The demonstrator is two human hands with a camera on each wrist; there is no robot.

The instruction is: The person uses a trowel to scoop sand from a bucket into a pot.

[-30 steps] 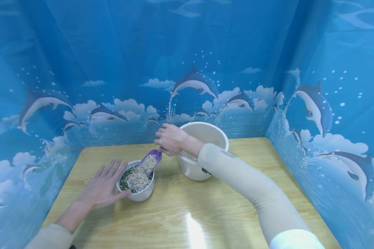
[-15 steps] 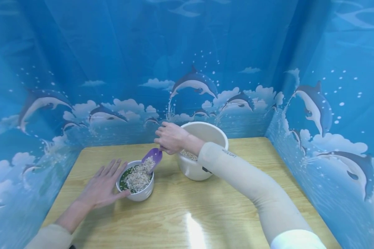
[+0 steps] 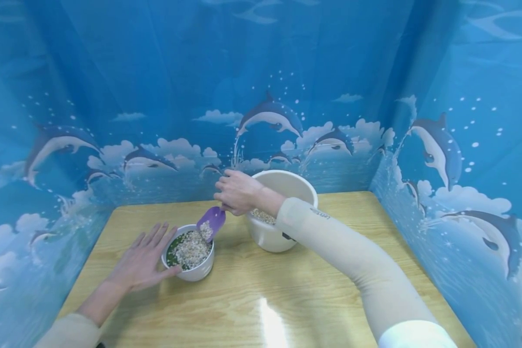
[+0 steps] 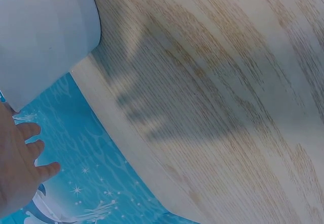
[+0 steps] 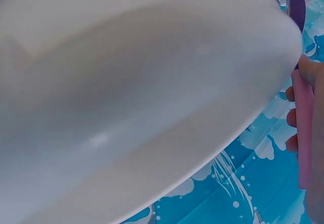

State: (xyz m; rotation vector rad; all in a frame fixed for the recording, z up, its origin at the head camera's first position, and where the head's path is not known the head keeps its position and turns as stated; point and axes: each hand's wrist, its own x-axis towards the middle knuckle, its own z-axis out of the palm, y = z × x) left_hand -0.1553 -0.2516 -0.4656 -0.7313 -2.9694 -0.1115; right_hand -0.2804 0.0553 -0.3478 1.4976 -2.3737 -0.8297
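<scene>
My right hand (image 3: 238,192) grips the pink handle (image 5: 304,133) of a scoop whose purple blade (image 3: 214,220) tilts down over the white pot (image 3: 197,274) on the left. A few pale pebbles (image 3: 206,231) lie on the blade's lower end. Inside the pot, a heap of the same pebbles (image 3: 192,250) covers much of a dark green layer (image 3: 172,255). With fingers straight and spread, my left hand (image 3: 143,263) rests along the pot's left side, thumb at the near rim. In the left wrist view, the fingers (image 4: 48,170) are beside the pot's white wall (image 4: 50,37).
A larger white bucket (image 3: 271,237) stands right of the pot, with more pebbles (image 3: 264,216) inside; my right forearm (image 3: 326,237) crosses over its near rim. The wooden table (image 3: 235,309) backs onto blue dolphin-print curtains (image 3: 178,96) on three sides.
Pebbles have slid off the scoop into the pot, leaving only a few on the blade. The right hand has risen slightly and tipped the scoop more steeply. The left hand has stayed put.
</scene>
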